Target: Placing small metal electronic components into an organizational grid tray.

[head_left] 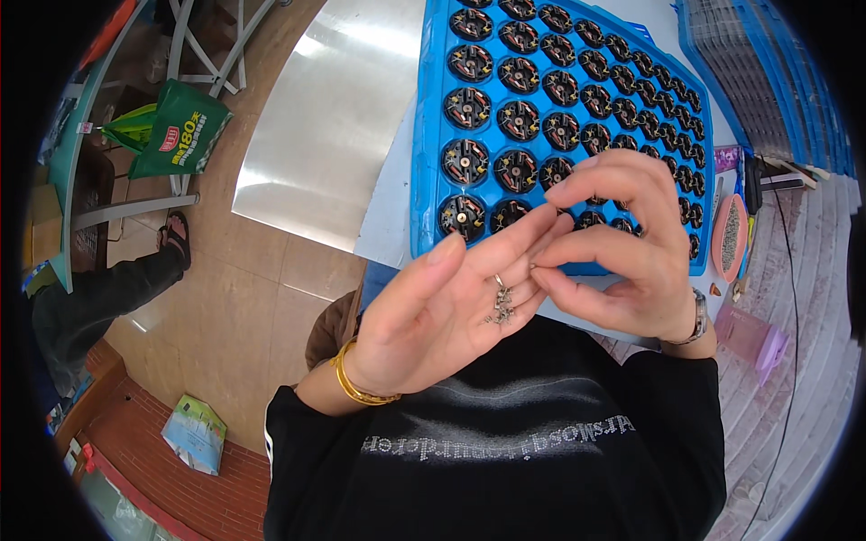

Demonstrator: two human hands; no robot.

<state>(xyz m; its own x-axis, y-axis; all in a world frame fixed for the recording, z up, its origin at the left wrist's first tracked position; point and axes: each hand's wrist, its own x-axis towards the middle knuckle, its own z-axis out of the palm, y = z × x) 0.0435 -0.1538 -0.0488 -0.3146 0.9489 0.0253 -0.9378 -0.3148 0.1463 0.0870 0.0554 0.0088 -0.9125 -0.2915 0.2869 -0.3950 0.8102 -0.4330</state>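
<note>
My left hand [451,302] is palm up in front of the blue tray [420,171], its fingers stretched out. In its palm lies a small heap of tiny silvery metal parts [502,308], too small to name. Thumb and forefinger of my right hand [631,243] are pinched together at the left hand's fingers; whatever sits between them is too small to make out. Rows of round black components [467,108] with copper-coloured centres and reddish pieces fill the tray. My hands cover part of the tray's near rows.
Stacked blue trays [785,81] rise at the far right. Nearer stand a pinkish-orange dish [719,242] of small metal parts and a pink plastic container [750,338]. A shiny metal surface [334,117] lies left of the tray. Another person's leg [99,302] shows at the left edge.
</note>
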